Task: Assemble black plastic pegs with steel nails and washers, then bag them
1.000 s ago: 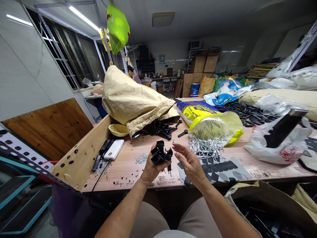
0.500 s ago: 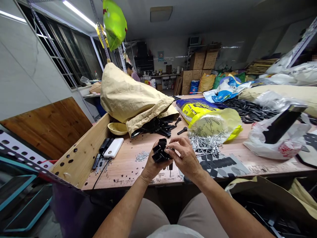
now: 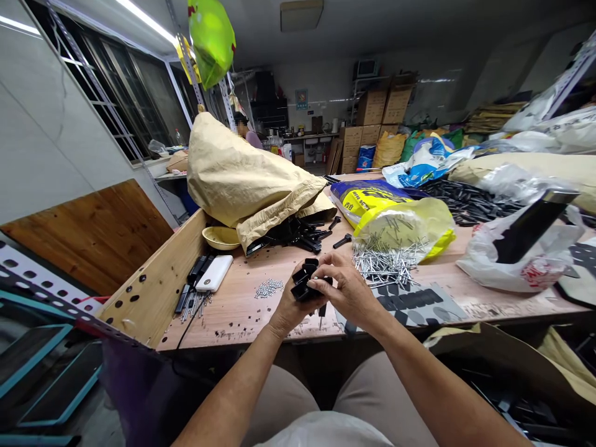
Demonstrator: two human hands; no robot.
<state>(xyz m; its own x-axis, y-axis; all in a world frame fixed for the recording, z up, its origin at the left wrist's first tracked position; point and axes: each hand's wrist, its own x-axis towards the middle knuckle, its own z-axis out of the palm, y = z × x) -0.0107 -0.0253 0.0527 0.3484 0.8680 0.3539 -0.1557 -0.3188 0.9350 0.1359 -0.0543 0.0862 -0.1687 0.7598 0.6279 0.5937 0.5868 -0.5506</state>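
Note:
My left hand (image 3: pixel 286 313) is closed round a cluster of small black plastic parts (image 3: pixel 303 279), held above the front of the wooden workbench (image 3: pixel 242 310). My right hand (image 3: pixel 347 292) has its fingers pinched onto the right side of the same cluster. A loose heap of silver nails (image 3: pixel 384 264) lies just right of my hands, spilling from a yellow bag (image 3: pixel 395 217). More black parts (image 3: pixel 298 234) spill from under a tan paper sack (image 3: pixel 242 177) behind.
A small pile of tiny silver screws (image 3: pixel 269 287) lies left of my hands. A white power bank (image 3: pixel 214 273) and a yellow bowl (image 3: pixel 221 237) sit by the bench's left wall. Plastic bags (image 3: pixel 521 254) and a cardboard box (image 3: pixel 503 366) stand right. Another person works far back.
My right hand, open and apart a second ago, has come in and closed its fingers on the black parts in my left hand. Both hands have dropped slightly toward the bench.

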